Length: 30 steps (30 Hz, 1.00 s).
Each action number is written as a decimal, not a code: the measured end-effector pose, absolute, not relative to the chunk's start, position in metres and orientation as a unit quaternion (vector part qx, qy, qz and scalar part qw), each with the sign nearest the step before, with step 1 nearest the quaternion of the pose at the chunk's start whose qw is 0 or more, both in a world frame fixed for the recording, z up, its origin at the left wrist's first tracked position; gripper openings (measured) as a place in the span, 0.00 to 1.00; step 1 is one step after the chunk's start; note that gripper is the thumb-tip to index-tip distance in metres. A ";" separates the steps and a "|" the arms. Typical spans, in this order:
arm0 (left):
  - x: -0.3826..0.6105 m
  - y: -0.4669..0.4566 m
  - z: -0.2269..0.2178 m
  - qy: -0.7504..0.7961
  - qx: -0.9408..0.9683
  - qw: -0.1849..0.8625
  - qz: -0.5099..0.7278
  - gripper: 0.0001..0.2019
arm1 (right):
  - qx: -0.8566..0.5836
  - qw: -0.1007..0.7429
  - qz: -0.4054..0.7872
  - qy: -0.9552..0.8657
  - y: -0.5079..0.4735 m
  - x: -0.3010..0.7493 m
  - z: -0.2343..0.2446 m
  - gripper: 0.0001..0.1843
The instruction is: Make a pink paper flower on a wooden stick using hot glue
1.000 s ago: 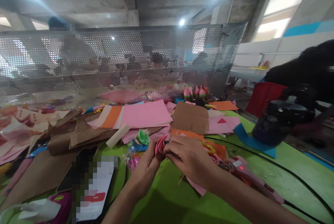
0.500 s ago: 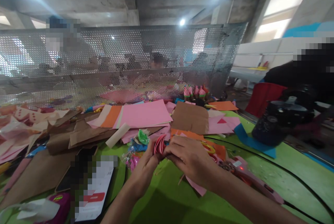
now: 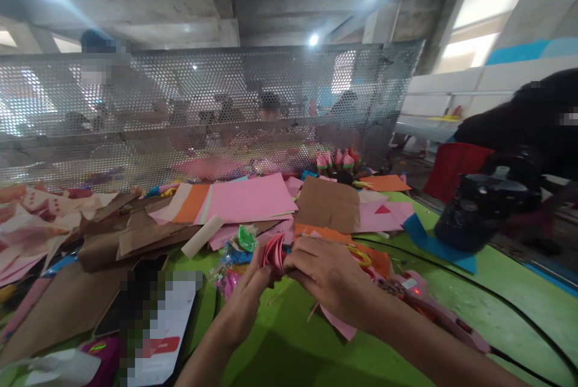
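A folded pink paper piece (image 3: 274, 251) is pinched between both my hands above the green table (image 3: 289, 351). My left hand (image 3: 246, 297) closes on it from the left and below. From the right, my right hand (image 3: 327, 275) grips it with bent fingers. Only the top of the pink piece shows between the fingers. Yellow-handled scissors (image 3: 361, 254) lie just behind my right hand on orange paper.
Pink sheets (image 3: 248, 197), brown cardboard (image 3: 329, 203) and brown paper scraps cover the far table. A phone (image 3: 153, 327) lies at the near left. A pink glue gun (image 3: 424, 306) with a black cable sits right. A perforated metal screen (image 3: 203, 110) stands behind. A person in black is at the far right.
The pink piece has turned a little and risen slightly between my fingers. Both hands stay in nearly the same place.
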State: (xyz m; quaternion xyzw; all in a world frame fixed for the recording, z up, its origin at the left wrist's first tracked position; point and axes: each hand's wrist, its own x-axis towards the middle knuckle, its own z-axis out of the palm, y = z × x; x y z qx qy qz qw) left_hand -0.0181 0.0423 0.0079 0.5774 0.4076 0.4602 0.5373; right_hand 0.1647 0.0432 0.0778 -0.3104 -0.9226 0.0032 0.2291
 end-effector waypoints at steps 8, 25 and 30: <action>-0.019 0.039 0.009 0.405 0.577 0.540 0.460 0.24 | -0.312 0.230 0.010 -0.922 0.042 0.166 0.076 0.06; -0.012 0.047 0.009 0.413 0.572 0.525 0.476 0.29 | -0.322 0.337 0.081 -0.881 0.040 0.172 0.077 0.03; -0.009 0.042 0.013 0.405 0.570 0.525 0.485 0.27 | -0.320 0.337 0.047 -0.884 0.038 0.167 0.072 0.03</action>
